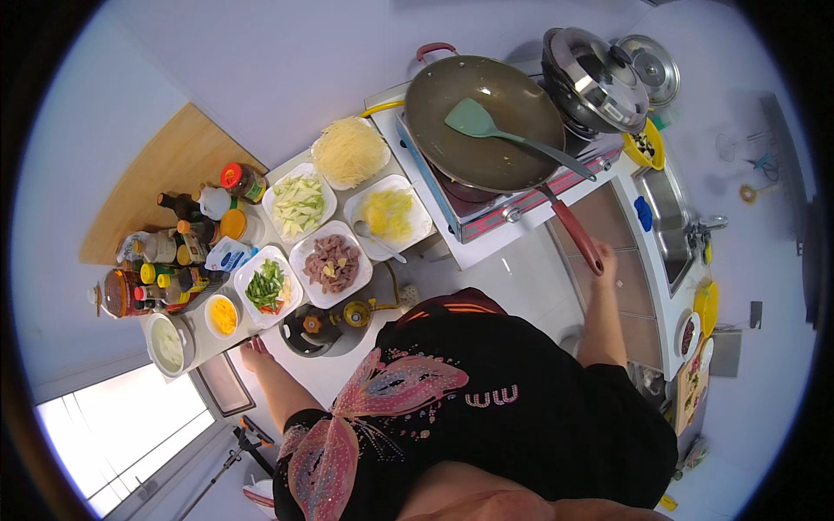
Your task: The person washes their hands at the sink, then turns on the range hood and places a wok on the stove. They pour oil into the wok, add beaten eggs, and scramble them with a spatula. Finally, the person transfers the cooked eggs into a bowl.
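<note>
My left hand [255, 352] is beside the counter's front edge, below a plate of chopped green peppers [264, 286] and a bowl of orange shreds [222, 317]. Its fingers are spread and nothing shows in them. At the right, my right hand [606, 260] is beside the end of the wok's red handle [578, 236]. The handle partly covers its fingers, so whether they grip is unclear. The wok [456, 163] sits tilted on a gas stove [485, 225], some oily residue inside. A green spatula [474, 119] lies in it, its handle crossing the rim.
Plates of pale shreds [350, 153], green-white slices [297, 205], yellow pieces with a spoon [389, 218] and sliced meat [331, 266] line the counter. Sauce bottles [156, 247] crowd the left. A lidded pot [594, 81] is behind right, a sink [674, 221] farther right, a gas cylinder [309, 329] below.
</note>
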{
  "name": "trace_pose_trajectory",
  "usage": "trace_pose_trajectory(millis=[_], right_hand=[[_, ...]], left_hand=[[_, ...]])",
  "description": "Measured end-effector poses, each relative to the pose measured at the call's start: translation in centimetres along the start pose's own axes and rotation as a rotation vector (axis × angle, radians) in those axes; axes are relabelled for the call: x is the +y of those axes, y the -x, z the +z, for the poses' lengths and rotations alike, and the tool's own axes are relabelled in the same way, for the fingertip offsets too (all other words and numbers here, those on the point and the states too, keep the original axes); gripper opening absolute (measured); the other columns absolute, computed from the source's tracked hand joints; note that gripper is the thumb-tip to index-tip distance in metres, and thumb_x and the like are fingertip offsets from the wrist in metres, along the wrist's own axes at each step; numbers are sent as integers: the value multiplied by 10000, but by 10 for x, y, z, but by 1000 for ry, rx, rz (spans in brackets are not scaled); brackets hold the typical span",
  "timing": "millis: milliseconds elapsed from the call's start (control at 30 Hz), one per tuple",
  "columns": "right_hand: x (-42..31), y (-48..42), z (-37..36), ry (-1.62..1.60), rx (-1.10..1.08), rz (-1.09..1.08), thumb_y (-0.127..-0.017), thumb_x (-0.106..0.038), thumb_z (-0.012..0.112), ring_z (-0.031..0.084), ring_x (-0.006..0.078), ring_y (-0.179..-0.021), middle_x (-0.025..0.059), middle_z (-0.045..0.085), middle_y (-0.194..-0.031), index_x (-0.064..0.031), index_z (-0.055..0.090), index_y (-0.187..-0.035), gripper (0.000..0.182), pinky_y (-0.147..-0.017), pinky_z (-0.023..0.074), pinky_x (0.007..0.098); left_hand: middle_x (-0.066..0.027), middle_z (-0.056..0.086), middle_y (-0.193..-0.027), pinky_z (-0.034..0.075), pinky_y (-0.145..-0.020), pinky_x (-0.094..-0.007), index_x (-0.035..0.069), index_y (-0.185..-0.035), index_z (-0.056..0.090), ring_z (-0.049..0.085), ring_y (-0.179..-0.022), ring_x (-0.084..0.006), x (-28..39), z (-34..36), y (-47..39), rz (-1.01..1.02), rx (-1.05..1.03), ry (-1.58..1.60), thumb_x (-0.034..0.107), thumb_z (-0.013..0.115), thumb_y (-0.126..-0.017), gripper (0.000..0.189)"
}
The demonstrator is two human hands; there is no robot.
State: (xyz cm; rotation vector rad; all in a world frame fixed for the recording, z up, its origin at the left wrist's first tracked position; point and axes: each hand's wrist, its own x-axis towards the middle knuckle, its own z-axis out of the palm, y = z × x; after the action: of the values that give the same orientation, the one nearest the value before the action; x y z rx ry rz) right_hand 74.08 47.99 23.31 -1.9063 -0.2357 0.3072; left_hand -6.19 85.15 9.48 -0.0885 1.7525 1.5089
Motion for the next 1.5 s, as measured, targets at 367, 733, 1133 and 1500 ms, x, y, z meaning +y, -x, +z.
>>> trace_pose_trajectory(millis=[367,733,1133,1500], right_hand=[[43,-6,175,335,-496,109,-902,-501,673,595,144,-695,55,624,-776,-51,601,-960,459,-608,493,298],[22,-9,165,330,-498,-606,-813,-213,763,672,344,-900,154,693,-1012,-69,649,-1055,304,-774,540,426],[137,-13,-69,49,-49,-158,-909,-199,706,621,116,-741,33,684,-817,-73,680,-999,157,-696,509,274],[-112,122,-57,221,-39,-669,-846,-197,763,625,227,-979,88,654,-1086,-62,680,-1033,245,-781,511,304]], left_hand=[[-95,635,-1092,544,-697,-375,60,-1210,576,656,-895,-266,-91,-105,140,155,-41,-391,227,588,-947,312],[-82,598,-1042,539,-731,-376,64,-1211,561,630,-907,-244,-121,-169,241,149,-86,-484,153,569,-914,311],[-70,709,-901,573,-611,-311,59,-1028,682,692,-745,-173,-186,-156,230,313,-773,-943,115,609,-922,140],[-69,666,-803,498,-748,-284,25,-812,686,636,-787,-173,-129,-48,332,705,-1406,-991,77,516,-859,184]])
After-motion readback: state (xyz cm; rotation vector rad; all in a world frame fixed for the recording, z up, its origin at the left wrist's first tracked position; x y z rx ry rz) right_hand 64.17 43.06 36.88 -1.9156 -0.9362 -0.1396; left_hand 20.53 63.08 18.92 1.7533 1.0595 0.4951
